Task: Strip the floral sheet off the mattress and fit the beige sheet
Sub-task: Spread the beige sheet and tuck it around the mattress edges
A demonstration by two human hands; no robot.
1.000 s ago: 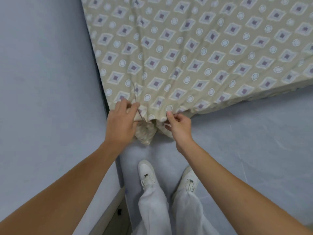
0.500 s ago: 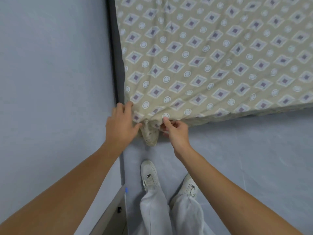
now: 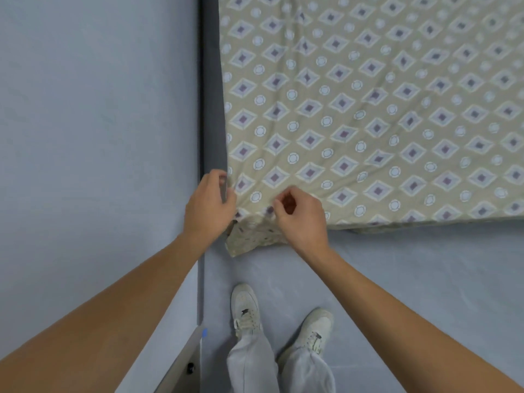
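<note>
Cotton-like sheet [image 3: 368,114], beige with diamonds and rings, lies stretched and faintly creased over the mattress beyond both hands. Left hand [image 3: 208,207] curls round its corner edge; right hand [image 3: 300,215] pinches a fold just beside it. A loose flap hangs between them. Since a second ago the hands have drawn the corner tighter. The mattress itself is hidden; the left fingertips too.

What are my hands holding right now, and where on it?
Both hold the patterned sheet at the mattress's near corner: the left hand grips the side edge, the right hand pinches a fold just inside the end edge.
</note>
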